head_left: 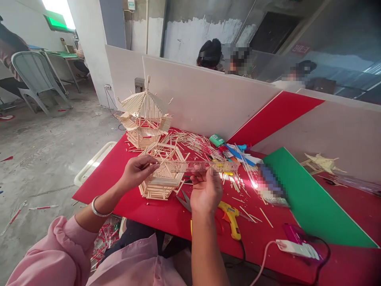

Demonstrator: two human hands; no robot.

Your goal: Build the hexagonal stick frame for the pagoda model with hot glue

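Note:
My right hand (pixel 206 192) grips a clear plastic ruler (pixel 190 167), with its thumb on top, and holds it level above the red table. Close to the ruler's left end, the fingertips of my left hand (pixel 139 171) are pinched together; what they hold is too small to make out. Below the hands sits a hexagonal frame of stacked thin wooden sticks (pixel 160 190). Behind it stands a small stick-built pavilion (pixel 145 105) with a pointed roof. Grey scissors (pixel 184 201) lie partly hidden beneath my right hand, left of a yellow hot glue gun (pixel 230 218).
Loose sticks (pixel 196 143) are spread across the red table (pixel 119 198). A green board (pixel 321 202) leans at the right, near a white power strip (pixel 297 249) with cords. Pale partition panels (pixel 190 99) border the back; people sit beyond them.

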